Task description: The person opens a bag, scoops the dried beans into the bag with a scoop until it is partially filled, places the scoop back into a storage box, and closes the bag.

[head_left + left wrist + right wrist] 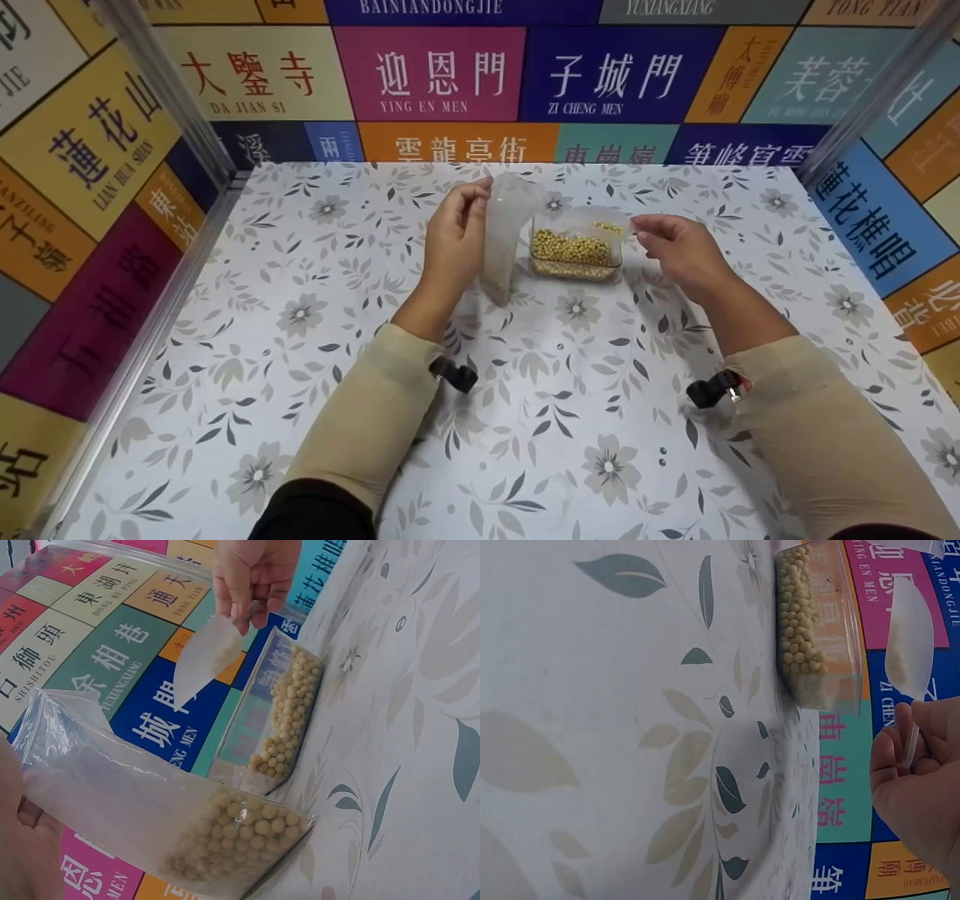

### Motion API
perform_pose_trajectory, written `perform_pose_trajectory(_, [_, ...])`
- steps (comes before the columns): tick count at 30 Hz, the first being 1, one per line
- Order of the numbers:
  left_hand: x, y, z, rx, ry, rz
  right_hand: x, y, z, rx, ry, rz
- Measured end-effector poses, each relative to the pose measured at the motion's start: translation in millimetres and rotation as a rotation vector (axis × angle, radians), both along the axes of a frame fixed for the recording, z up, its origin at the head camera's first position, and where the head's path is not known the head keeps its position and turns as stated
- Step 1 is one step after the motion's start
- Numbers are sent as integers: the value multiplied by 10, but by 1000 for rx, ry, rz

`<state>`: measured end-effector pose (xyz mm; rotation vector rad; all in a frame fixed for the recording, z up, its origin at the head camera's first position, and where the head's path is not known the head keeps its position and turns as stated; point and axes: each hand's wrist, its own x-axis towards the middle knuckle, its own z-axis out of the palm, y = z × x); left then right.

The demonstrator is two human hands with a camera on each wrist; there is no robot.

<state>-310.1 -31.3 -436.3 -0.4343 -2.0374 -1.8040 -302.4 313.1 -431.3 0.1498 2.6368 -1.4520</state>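
- Evidently the two sleeves come in from the near edge over the leaf-patterned table surface, each with a small black wrist camera at its cuff, likely set there to look along each hand.
- The left hand pinches the edge of the clear bag near its top, thumb and fingers drawn together on the plastic. Gripping it high probably keeps the bag upright, so the round yellow beans gather in its bottom corner. Whether that corner touches the table, I cannot tell for sure.
- The right hand clamps thumb and fingers on the thin handle of the translucent scoop. Its blade points left, toward the bag, and is held roughly level, presumably so the few beans seen through it do not roll off.
- The clear container stands on the table between the hands, just right of the bag and partly filled with the same beans. The scoop is raised above its far right part, apart from it, so stray beans would probably drop inside.
- Farthest off, coloured wall panels with lettering rise behind the table.
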Motion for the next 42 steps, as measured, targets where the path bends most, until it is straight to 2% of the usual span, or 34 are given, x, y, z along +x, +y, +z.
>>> perform_pose_trajectory(5, [1,1,10,10,-4,-10,2,-48,145,-31,37,-10])
perform_pose_trajectory(9, [11,1,11,18,10,-18,-11,-108,321,-55,69,-5])
perform_pose_trajectory(17, [9,14,1,32,12,-24,4,-317,750,22,125,37])
perform_pose_trajectory(28, [-4,18,-4,46,13,-15,41,-682,1269,356,289,190])
perform_pose_trajectory(31, [-6,17,-6,50,10,-21,29,-735,1362,450,337,222])
perform_pose_trajectory(35, [-3,9,-9,30,13,-23,33,-761,1436,525,396,252])
perform_pose_trajectory(39, [8,-1,-4,-8,15,-12,43,-764,1451,542,421,261])
perform_pose_trajectory(42, [10,-2,-3,-16,17,-5,37,-752,1438,536,406,258])
